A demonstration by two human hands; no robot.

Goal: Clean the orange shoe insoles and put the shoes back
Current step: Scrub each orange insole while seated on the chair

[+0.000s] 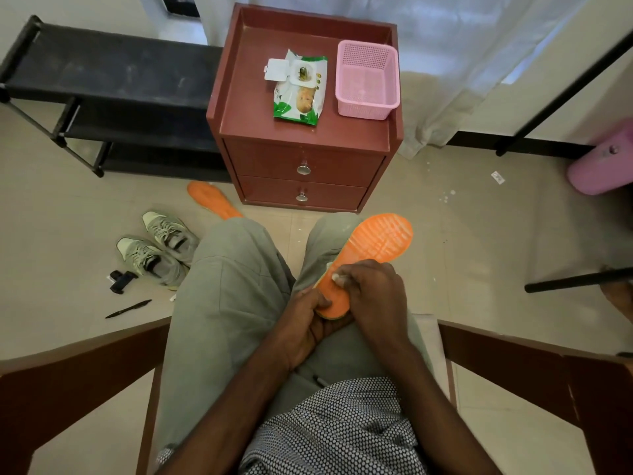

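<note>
An orange insole (371,250) lies across my right knee, toe end pointing away. My left hand (306,322) grips its heel end from below, thumb on top. My right hand (371,294) holds a small white wipe (337,278) and presses it on the insole's middle. The second orange insole (209,199) lies on the floor beside the cabinet, partly hidden by my left knee. Two grey shoes (161,250) stand side by side on the floor at my left.
A red-brown drawer cabinet (301,138) stands ahead, bearing an open wipes pack (301,87) and a pink basket (368,80). A black shoe rack (102,97) is at the far left. A pen (128,309) and a small black object (120,280) lie near the shoes. Chair arms flank me.
</note>
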